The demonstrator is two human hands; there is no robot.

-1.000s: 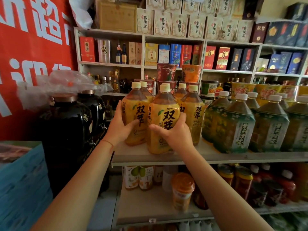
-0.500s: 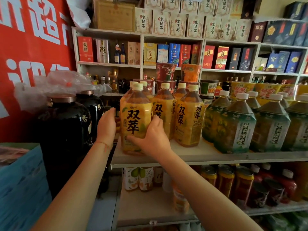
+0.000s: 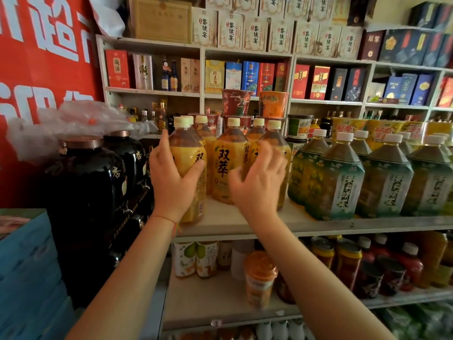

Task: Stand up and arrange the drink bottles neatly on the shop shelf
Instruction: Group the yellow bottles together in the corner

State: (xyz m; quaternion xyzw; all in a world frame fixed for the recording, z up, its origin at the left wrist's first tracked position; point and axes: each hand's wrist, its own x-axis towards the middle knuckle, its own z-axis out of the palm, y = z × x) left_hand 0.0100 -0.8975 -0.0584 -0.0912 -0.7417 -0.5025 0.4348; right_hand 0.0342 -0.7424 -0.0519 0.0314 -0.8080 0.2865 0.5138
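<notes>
Several yellow-labelled tea bottles with cream caps stand upright at the left end of the shop shelf [image 3: 318, 227]. My left hand [image 3: 171, 182] grips the front-left yellow bottle [image 3: 188, 158] around its middle; that bottle stands at the shelf's left front corner. My right hand [image 3: 257, 185] is blurred, with fingers spread, in front of the right yellow bottle [image 3: 275, 141]; it holds nothing. A middle yellow bottle [image 3: 226, 165] stands between my hands, label facing me. Green-labelled tea bottles [image 3: 343, 182] fill the shelf to the right.
Black ceramic jars [image 3: 85, 182] stand just left of the shelf end. Instant-noodle cups [image 3: 272, 104] sit behind the yellow bottles. Boxed goods line the wall shelves. A lower shelf [image 3: 208, 303] holds small bottles and an orange-lidded jar [image 3: 259, 276]. A blue box [image 3: 27, 278] sits lower left.
My right hand has let go of the front-left yellow bottle and moved right, fingers spreading. My left hand has wrapped around that bottle, which now stands a little further left.
</notes>
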